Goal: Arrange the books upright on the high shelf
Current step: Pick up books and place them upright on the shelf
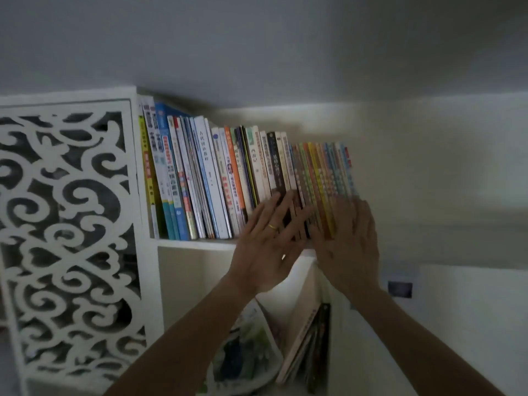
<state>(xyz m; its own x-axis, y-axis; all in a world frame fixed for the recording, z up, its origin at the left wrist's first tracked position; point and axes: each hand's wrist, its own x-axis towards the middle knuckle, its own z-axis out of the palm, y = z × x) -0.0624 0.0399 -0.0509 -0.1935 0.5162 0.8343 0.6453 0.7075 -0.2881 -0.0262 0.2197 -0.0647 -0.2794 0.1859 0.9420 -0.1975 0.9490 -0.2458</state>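
1. Books point(228, 178) with many-coloured spines are standing in a long row on the high white shelf point(197, 243), all of them leaning slightly to the left; the head view is looking up at them in dim light.
2. Thin paperbacks with orange, yellow, green and blue spines point(323, 170) are forming the right end of that row, with bare white wall beyond them.
3. The left hand point(265, 241), wearing a gold ring point(273, 227), is lying flat with its fingers straight and spread against the lower spines near the middle of the row.
4. The right hand point(347, 238) is pressing flat, fingers straight and close together, against the lower part of the thin paperbacks at the right end; it is blurred.
5. A white carved panel with scrolling cut-outs point(68, 232) is standing to the left of the shelf.
6. Below the shelf, several more books point(303, 341) are leaning at a slant in a lower compartment.
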